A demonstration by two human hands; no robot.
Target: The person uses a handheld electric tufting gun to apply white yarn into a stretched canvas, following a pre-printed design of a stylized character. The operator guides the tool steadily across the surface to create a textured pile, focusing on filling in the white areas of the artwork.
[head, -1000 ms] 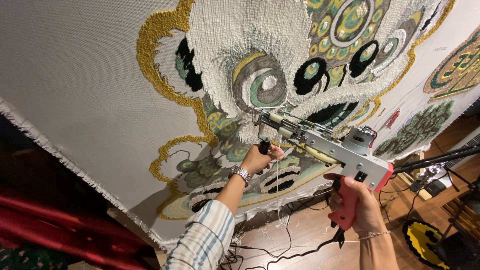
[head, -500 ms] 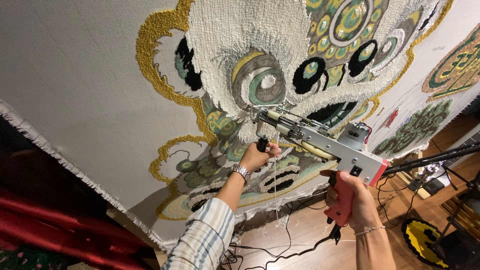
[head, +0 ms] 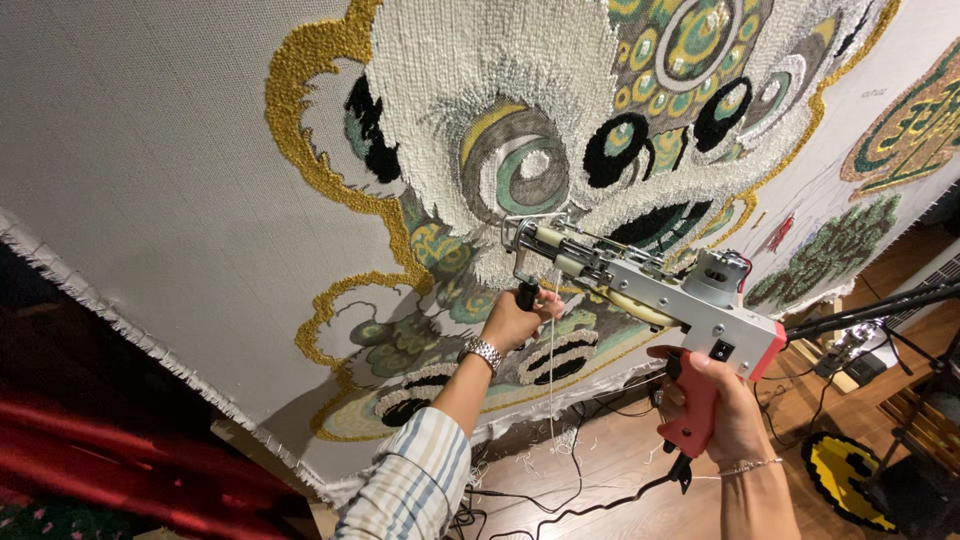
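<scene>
A small patch of writing is seen on the bare cloth at upper right, too small to be told. A tufting gun (head: 640, 285) is held against the stretched tufting cloth (head: 150, 180): its pink grip is wrapped by the closed right hand (head: 725, 410), its black front handle is clasped by the closed left hand (head: 515, 320). A white yarn (head: 550, 370) hangs between them. A wooden floor (head: 620, 460) with cables lies below.

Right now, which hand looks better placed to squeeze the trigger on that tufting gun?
Right. The right hand wraps the pink pistol grip of the tufting gun; the left hand grips the black front handle.
</scene>
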